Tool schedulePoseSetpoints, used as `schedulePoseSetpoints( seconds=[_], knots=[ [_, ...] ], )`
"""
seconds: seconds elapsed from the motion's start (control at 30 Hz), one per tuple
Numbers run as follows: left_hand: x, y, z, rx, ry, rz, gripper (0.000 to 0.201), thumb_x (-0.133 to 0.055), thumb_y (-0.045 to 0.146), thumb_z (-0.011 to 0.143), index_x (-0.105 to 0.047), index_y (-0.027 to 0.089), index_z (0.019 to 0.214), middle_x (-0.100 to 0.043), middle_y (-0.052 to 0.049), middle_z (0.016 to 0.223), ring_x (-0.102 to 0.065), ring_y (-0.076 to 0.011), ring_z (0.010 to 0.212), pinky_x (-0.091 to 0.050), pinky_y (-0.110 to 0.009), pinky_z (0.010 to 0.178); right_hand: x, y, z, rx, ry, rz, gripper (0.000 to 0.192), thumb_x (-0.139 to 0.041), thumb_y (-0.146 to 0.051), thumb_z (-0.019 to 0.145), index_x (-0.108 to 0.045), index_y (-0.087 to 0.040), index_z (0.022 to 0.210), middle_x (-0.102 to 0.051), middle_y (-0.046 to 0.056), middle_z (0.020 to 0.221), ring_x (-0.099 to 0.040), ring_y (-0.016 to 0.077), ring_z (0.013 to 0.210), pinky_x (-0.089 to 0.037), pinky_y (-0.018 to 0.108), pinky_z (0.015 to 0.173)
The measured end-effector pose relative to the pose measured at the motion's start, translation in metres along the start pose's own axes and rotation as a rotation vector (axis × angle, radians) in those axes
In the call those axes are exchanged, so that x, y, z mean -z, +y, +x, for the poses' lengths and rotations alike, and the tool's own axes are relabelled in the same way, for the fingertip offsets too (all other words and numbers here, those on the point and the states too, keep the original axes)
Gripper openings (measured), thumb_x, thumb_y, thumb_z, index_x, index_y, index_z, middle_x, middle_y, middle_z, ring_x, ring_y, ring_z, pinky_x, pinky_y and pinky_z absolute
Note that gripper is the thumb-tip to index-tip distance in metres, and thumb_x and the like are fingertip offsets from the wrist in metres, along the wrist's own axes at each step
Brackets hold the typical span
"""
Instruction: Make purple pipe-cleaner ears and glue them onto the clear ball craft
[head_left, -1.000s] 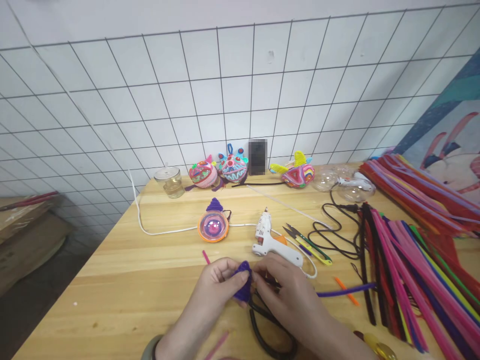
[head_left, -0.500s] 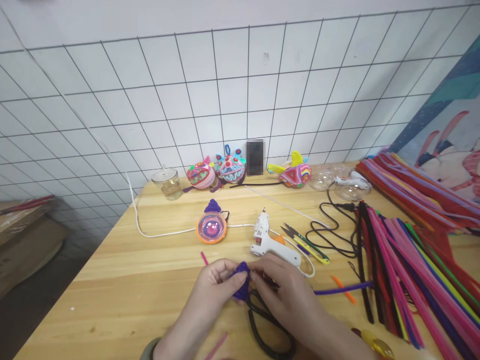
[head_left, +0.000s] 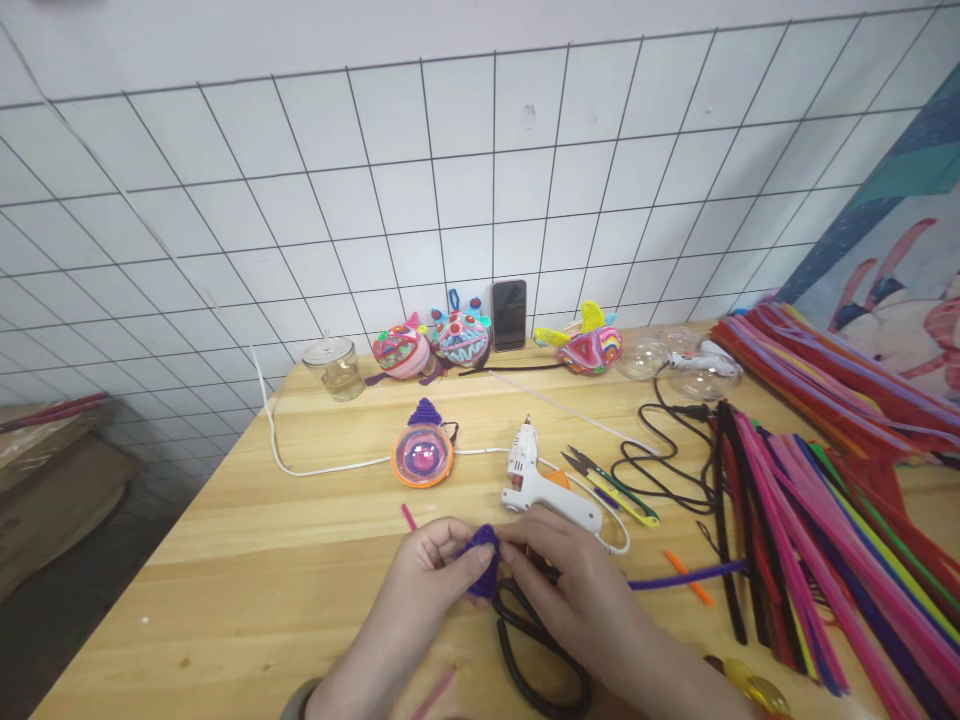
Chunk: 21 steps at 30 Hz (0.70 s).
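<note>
My left hand (head_left: 435,565) pinches a small purple triangle of coiled pipe cleaner (head_left: 484,575) between thumb and fingers. At the triangle's right edge, the fingertips of my right hand (head_left: 574,575) are pressed together; what lies between them is mostly hidden. Black-handled scissors (head_left: 506,655) lie under my right hand, blades covered. A purple pipe cleaner (head_left: 686,577) stretches out to the right from behind that hand. Beyond both hands lies a round disc with an orange rim (head_left: 422,456), topped by another purple triangle (head_left: 425,411).
A white glue gun (head_left: 551,495) with its cord and yellow-green snips (head_left: 615,488) lie just beyond my hands. Pipe cleaner bundles (head_left: 802,530) fill the right side. Along the wall stand a glass jar (head_left: 335,370), decorated fish (head_left: 461,335) and a phone (head_left: 510,315).
</note>
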<state>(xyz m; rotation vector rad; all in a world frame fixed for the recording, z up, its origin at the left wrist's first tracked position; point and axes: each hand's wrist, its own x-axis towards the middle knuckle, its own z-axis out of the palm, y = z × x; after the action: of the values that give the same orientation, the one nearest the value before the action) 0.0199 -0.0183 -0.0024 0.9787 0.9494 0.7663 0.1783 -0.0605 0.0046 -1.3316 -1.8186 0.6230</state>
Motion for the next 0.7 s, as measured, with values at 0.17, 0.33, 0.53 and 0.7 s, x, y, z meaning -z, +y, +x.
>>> schedulePoseSetpoints(
  seconds=[0.17, 0.33, 0.53, 0.7],
  knots=[
    [0.0, 0.0004, -0.0009, -0.001, -0.009, -0.001, 0.033, -0.082, 0.041, 0.054, -0.067, 0.014, 0.064, -0.065, 0.0, 0.055, -0.054, -0.0095, 0.048, -0.046, -0.021, 0.049, 0.0006, -0.0016, 0.0002, -0.008, 0.0, 0.02, 0.019, -0.049, -0.013, 0.09, -0.066, -0.021, 0.085, -0.063, 0.002, 0.075, -0.058, 0.0157, 0.071, -0.044, 0.026, 0.064],
    [0.0002, 0.001, -0.001, -0.001, -0.009, -0.014, 0.033, -0.083, 0.041, 0.053, -0.067, 0.014, 0.064, -0.065, 0.0, 0.054, -0.054, -0.0092, 0.047, -0.045, -0.02, 0.048, 0.001, -0.0013, 0.0007, -0.025, -0.017, 0.066, 0.02, -0.049, -0.013, 0.09, -0.066, -0.02, 0.085, -0.064, 0.002, 0.075, -0.058, 0.0153, 0.07, -0.045, 0.025, 0.064],
    [0.0002, 0.0009, -0.0001, 0.007, -0.019, -0.011, 0.034, -0.083, 0.041, 0.053, -0.068, 0.013, 0.064, -0.065, -0.001, 0.054, -0.054, -0.0085, 0.047, -0.044, -0.019, 0.048, 0.0011, -0.0008, 0.0016, -0.045, -0.02, 0.083, 0.021, -0.05, -0.012, 0.088, -0.067, -0.02, 0.081, -0.063, 0.001, 0.071, -0.056, 0.0148, 0.066, -0.043, 0.024, 0.06],
    [0.0006, 0.0004, -0.0005, 0.015, -0.04, -0.013, 0.034, -0.083, 0.041, 0.054, -0.068, 0.013, 0.065, -0.066, -0.001, 0.054, -0.054, -0.0087, 0.046, -0.043, -0.019, 0.048, 0.0017, -0.0011, 0.002, -0.035, -0.041, 0.088, 0.022, -0.049, -0.014, 0.089, -0.069, -0.021, 0.084, -0.061, 0.0, 0.069, -0.054, 0.0145, 0.064, -0.043, 0.023, 0.058]
  ],
)
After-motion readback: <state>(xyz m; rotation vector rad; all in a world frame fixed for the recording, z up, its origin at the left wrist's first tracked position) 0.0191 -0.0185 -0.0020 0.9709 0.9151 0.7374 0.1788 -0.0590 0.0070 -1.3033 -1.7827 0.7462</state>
